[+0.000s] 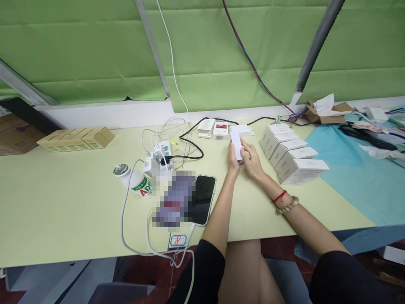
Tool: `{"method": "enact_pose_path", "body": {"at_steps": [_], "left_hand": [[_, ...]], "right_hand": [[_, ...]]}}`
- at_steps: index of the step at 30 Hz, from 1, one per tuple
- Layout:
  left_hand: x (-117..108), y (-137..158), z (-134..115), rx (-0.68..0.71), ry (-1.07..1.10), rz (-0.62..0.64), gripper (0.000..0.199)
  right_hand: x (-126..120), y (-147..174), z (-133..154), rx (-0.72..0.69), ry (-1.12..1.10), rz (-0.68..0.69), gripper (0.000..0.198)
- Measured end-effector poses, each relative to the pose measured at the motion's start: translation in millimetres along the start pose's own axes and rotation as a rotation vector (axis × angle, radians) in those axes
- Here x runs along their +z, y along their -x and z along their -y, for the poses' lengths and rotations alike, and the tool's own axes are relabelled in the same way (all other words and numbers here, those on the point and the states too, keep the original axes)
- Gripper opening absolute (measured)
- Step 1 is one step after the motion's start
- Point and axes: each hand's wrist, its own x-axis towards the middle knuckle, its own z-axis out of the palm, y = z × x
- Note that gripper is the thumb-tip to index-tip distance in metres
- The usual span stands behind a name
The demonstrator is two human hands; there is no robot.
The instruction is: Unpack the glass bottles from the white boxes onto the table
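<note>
Near the middle of the table, a small white box (236, 143) is held upright between both my hands. My left hand (233, 159) grips its left side, fingers wrapped around the lower part. My right hand (251, 160) closes on its right side, thumb and fingers against the edge. To the right of my hands stands a row of several white boxes (300, 171). Behind them lie an open white carton (206, 128), a white box with a red picture (220, 130) and another white piece (245, 130).
Left of my forearm lie a phone (204, 198), a white bottle (134, 181) and a power strip (163, 150) with tangled cables. Brown boxes (77, 139) line the far left. A blue sheet (354, 181) and an open cardboard box (329, 114) occupy the right.
</note>
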Motion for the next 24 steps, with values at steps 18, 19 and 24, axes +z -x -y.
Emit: {"method": "enact_pose_path", "body": {"at_steps": [18,19,24], "left_hand": [[-2,4,-23,-0.253,0.231,0.124,0.057],[-3,5,-22,-0.241,0.234,0.130,0.057],[-3,7,-24,-0.212,0.261,0.138,0.052]], "right_hand": [[-13,-2,9,-0.145,0.283,0.118,0.063],[-13,-3,9,-0.151,0.288,0.110,0.062],[-12,-2,11,-0.184,0.259,0.087,0.051]]}}
